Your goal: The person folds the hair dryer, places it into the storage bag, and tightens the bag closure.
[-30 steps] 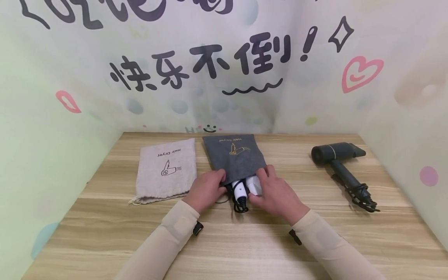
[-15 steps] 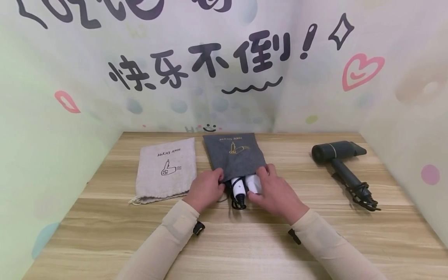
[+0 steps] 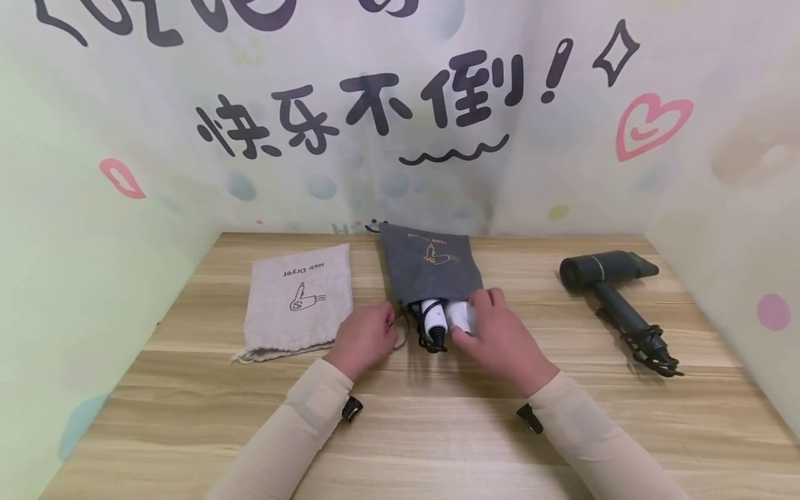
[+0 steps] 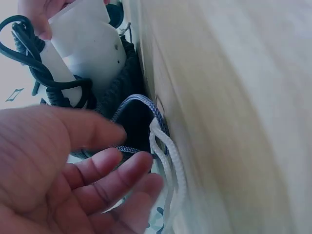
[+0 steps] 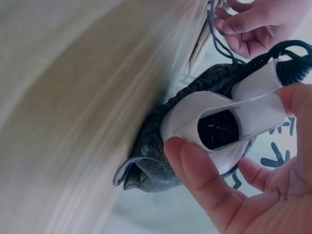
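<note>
A white hair dryer with a black cord wound about its handle sits partly inside a dark grey drawstring pouch. Its nozzle end sticks out of the pouch mouth; the rest is hidden in the cloth. My right hand grips the nozzle end between thumb and fingers. Left of the pouch mouth, my left hand has its thumb and fingers apart, right beside the grey drawstring loop. In the left wrist view nothing is between those fingers.
A beige pouch printed with a hair dryer lies flat at the left; its pale drawstring shows near my left hand. A dark hair dryer with its cord wrapped rests at the right. Behind the wooden table hangs a printed curtain.
The dark pouch and white hair dryer have shifted away and slightly right, with my right hand following. My left hand has come off the pouch's mouth edge to the drawstring beside it.
</note>
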Action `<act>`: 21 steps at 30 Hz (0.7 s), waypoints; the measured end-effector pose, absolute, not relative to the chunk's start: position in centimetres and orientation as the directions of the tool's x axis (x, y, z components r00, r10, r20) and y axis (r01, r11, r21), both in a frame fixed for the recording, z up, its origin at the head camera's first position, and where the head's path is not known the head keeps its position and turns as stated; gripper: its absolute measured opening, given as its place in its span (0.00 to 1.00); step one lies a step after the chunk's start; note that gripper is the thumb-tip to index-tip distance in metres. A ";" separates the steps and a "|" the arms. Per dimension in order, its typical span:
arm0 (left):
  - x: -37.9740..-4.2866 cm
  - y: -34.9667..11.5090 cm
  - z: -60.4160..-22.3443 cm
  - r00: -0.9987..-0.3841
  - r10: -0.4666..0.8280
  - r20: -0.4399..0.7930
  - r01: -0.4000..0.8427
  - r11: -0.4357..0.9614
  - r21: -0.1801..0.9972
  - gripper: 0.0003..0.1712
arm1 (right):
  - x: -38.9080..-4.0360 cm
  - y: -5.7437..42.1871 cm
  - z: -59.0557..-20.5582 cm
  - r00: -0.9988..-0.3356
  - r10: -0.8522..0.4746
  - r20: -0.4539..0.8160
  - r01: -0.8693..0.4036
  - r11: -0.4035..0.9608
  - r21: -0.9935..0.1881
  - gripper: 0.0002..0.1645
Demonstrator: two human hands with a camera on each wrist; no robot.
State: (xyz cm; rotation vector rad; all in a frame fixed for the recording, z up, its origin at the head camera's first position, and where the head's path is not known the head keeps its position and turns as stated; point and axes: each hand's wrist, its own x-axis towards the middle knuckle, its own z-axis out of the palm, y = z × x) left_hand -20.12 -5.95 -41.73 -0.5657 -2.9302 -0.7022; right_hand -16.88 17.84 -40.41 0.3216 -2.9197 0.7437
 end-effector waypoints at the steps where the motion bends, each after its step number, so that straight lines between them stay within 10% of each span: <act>1: -20.2 -5.9 -41.7 -0.926 0.342 0.161 0.378 0.822 0.426 0.07 | -16.9 17.9 -40.3 -0.971 -0.173 0.162 -0.230 0.855 -0.465 0.29; 21: -20.6 -4.9 -41.4 -0.893 0.338 0.299 0.435 0.819 0.374 0.17 | -17.1 18.1 -40.8 -0.966 -0.187 0.176 -0.249 0.849 -0.466 0.30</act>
